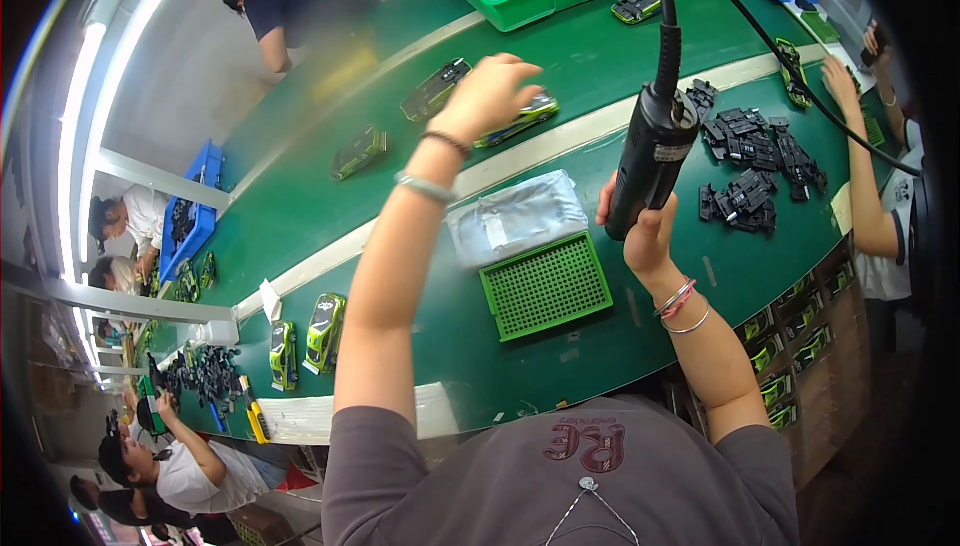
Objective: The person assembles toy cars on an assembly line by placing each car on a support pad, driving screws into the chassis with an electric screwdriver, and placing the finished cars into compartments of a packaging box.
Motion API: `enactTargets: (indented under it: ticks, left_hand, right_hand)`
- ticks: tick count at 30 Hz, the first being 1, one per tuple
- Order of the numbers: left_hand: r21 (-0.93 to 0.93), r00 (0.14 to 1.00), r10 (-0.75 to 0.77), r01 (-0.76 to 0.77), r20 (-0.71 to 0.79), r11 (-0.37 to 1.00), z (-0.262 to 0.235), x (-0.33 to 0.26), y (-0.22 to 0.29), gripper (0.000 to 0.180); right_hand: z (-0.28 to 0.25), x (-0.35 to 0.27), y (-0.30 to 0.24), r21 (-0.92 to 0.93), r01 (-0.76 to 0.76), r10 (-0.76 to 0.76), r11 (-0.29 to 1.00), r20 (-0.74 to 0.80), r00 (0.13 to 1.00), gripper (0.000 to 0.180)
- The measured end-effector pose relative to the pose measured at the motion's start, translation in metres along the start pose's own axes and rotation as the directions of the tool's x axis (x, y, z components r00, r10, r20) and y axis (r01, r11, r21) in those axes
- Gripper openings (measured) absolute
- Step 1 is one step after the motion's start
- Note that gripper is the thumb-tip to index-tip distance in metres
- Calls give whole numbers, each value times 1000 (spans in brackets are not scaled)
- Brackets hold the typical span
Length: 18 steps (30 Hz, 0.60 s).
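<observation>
Presently, right hand (650, 234) grips black corded tool (652, 151) right of green tray (546, 287); left hand (492, 94), grip unclear, should best take toy car (523, 124) beyond tray by its sides.

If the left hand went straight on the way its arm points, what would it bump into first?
Probably the big green bin: the line from the left hand runs up to it. The hand may be high enough to pass over; this view can't show that.
</observation>
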State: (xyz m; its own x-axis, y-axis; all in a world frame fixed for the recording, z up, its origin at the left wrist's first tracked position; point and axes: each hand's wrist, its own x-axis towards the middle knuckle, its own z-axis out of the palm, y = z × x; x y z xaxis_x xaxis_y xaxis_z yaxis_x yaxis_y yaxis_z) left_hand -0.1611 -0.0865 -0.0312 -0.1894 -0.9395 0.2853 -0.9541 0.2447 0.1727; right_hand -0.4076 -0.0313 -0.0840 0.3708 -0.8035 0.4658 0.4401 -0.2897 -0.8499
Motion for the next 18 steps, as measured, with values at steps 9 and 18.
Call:
enactTargets:
  ticks: [9, 18]
  left_hand:
    - [42, 998, -61, 60, 16, 997, 27, -51, -12, 43]
    - [125, 791, -612, 607, 0, 785, -107, -287, -69, 40]
  right_hand:
    - [-1, -1, 0, 115, -54, 57, 992, -31, 998, 81]
    - [-14, -3, 15, 37, -55, 55, 998, 15, 998, 82]
